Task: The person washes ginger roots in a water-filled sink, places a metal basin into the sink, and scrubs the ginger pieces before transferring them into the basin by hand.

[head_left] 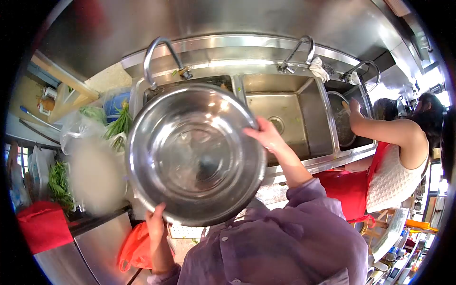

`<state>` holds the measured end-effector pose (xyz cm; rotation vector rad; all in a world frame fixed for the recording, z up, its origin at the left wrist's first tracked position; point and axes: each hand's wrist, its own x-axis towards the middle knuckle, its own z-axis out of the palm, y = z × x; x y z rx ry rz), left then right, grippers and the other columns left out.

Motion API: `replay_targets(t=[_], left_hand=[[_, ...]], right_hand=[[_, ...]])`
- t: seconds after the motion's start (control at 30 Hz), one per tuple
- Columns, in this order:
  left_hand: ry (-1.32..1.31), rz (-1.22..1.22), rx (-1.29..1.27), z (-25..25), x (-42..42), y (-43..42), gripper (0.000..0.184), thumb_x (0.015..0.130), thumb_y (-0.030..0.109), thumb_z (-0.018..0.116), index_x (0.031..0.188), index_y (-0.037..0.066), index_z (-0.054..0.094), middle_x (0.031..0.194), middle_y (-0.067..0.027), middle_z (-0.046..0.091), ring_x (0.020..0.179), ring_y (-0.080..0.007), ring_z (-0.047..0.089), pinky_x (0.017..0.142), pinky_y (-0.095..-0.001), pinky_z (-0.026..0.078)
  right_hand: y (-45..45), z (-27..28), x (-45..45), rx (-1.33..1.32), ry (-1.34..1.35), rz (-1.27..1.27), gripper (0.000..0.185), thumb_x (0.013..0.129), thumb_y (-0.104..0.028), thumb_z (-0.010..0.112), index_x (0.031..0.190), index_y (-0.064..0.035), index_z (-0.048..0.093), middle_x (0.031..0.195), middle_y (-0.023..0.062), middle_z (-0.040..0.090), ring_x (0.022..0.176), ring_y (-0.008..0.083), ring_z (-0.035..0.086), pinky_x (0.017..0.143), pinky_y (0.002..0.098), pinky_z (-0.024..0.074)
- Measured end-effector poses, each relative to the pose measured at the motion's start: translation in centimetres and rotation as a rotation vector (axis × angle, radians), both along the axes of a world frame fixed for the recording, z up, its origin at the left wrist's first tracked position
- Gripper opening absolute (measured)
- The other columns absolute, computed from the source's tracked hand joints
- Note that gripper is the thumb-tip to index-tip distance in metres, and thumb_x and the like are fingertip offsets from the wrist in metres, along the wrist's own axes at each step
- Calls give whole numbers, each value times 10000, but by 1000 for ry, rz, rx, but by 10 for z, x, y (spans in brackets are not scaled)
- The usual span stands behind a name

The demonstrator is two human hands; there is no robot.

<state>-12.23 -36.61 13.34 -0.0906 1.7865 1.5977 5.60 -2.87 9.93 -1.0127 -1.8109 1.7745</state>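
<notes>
A large, shiny metal basin (pixel 194 147) is tilted toward me over the left sink and its front edge. My right hand (pixel 267 135) grips the rim at the upper right, thumb on the inner side. At the lower left, my left hand (pixel 156 221) is closed on the rim. A little water may lie in the basin's bottom, but reflections make this hard to tell. Behind the basin, most of the left sink (pixel 190 84) is hidden. The middle sink (pixel 280 111), with bits of green in it, is to the right of my right hand.
Curved faucets (pixel 164 40) rise behind the sinks. A co-worker (pixel 394 156) in a red apron reaches into the right sink at my right. Leafy greens (pixel 122 121) and plastic bags (pixel 83 128) lie at the left, with a red plastic bag (pixel 137 247) below.
</notes>
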Motion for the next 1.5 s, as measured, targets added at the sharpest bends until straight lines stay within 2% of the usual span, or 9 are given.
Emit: replay_targets(t=[0.23,0.47,0.7,1.07,1.2,1.27,1.33,1.4,1.5], left_hand=[[66,-486,162,28,55,216,390,769,217,565,1055,-5,421,713,-86,544,456,-133,521,323,-226,399],[178,-675,-28,-64,95,336,681,726,210,588,1253,-14,220,953,-140,534,709,-185,577,490,-251,478],[301,-805,-91,-76,81,267,478,773,246,581,1170,56,395,1154,-117,454,909,-170,511,689,-287,450],[93,-613,23,-77,42,203,252,774,198,577,957,28,544,857,-62,583,756,-117,543,645,-234,445],[363,-886,57,-69,43,212,172,787,167,559,886,29,586,821,-44,601,742,-110,552,677,-238,443],[351,-1077,91,-68,51,220,153,771,154,561,824,16,600,755,-71,609,693,-127,563,650,-256,449],[361,-1436,159,-48,63,229,187,744,187,573,826,22,601,786,-89,612,693,-149,571,640,-277,452],[123,-1732,352,-62,90,227,215,766,191,545,891,19,582,800,-85,614,704,-164,569,647,-289,452],[-106,-1766,442,-17,79,221,241,768,131,515,973,5,532,791,-103,595,703,-165,555,651,-305,448]], right_hand=[[79,-24,186,-71,-22,-595,298,716,-60,554,995,28,493,875,91,564,776,151,526,688,264,426],[102,-65,256,85,-447,-950,353,659,-93,581,969,54,496,875,132,573,808,216,543,723,308,416],[122,-145,270,142,-656,-931,393,637,-194,602,893,91,514,817,193,573,758,282,555,687,350,424],[143,-226,259,-202,-619,-987,452,617,-155,620,948,131,509,944,219,559,856,249,556,712,326,438],[128,-165,212,-23,-1315,-862,635,680,-324,595,1209,-94,330,1153,133,451,1015,325,470,840,424,395],[118,-109,156,513,-1172,-813,571,701,-338,594,1160,-62,395,1018,162,542,908,327,531,777,375,427],[124,-90,99,577,-450,-609,326,751,-211,564,1004,-9,520,786,132,608,681,236,590,610,306,478],[110,-20,4,-94,37,-664,257,782,-201,536,956,-12,539,813,141,603,671,200,587,542,278,479],[152,0,-76,-154,240,-853,188,783,-128,486,871,38,505,765,167,589,582,224,592,468,273,478]])
